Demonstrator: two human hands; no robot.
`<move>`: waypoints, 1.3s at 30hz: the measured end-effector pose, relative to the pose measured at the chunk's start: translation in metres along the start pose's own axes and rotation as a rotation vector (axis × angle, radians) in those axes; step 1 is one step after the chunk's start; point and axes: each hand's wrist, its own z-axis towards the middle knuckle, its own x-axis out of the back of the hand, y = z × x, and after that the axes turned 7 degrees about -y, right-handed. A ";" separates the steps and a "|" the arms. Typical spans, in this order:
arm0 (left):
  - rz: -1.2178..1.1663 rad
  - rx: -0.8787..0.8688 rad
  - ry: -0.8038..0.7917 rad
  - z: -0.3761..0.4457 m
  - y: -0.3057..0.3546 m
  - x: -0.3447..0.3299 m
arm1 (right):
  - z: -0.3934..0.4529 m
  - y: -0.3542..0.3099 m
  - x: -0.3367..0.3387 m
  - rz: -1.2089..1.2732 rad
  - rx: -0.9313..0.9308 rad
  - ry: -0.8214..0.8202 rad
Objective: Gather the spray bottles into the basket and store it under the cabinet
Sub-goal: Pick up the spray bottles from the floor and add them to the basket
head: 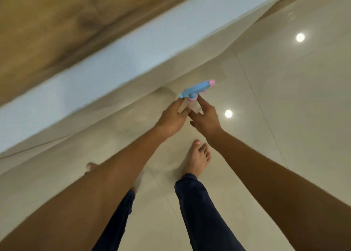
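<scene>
Head view: a spray bottle (191, 99) sits up in the air in front of the person, between both hands. Its top is blue w/ a pink tip, and the tip points up and to the right. The body of the bottle is clear and hard to see; it goes down between the fingers.

The left hand (171, 118) is on the left side of the bottle. Its fingers are spread a bit and touch the bottle's neck and body. The right hand (206, 118) is on the right side, fingers also loose and spread, w/ one fingertip just under the blue top. Both hands meet at the bottle, so they seem to hold it together, but the pic is blurry and I can't tell which hand has the real grip. Neither hand is a tight fist.

Below the hands is a shiny pale tile floor (284, 99). Two round light spots shine on it, one just right of the right hand and one farther up. The person's right foot (198, 157) is bare, right under the hands. The left foot (91, 165) peeks out by the left arm. Dark blue pants (201, 212) cover both legs.

A pale blue-white band (114, 59) runs on a slant at the left, w/ a brown wood surface (47, 23) above it. Nothing sits between the hands and the bottle.
</scene>
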 end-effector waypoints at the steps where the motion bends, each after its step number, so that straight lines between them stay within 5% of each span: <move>1: 0.042 -0.029 0.016 -0.019 0.003 0.007 | -0.020 -0.009 -0.003 -0.026 0.028 0.030; 7: 0.046 -0.244 0.033 -0.170 0.037 0.063 | -0.166 -0.087 -0.038 -0.126 0.121 0.121; 12: 0.009 -0.326 0.157 -0.312 0.058 0.147 | -0.276 -0.183 -0.077 -0.243 0.422 0.134; 20: -0.074 -0.355 0.646 -0.471 0.029 0.288 | -0.340 -0.308 -0.222 -0.175 0.736 -0.117; 27: -0.216 -0.291 0.858 -0.451 -0.049 0.332 | -0.314 -0.326 -0.331 -0.234 0.723 -0.222; 39: -0.251 -0.145 0.840 -0.378 -0.108 0.344 | -0.241 -0.300 -0.392 -0.429 0.608 -0.165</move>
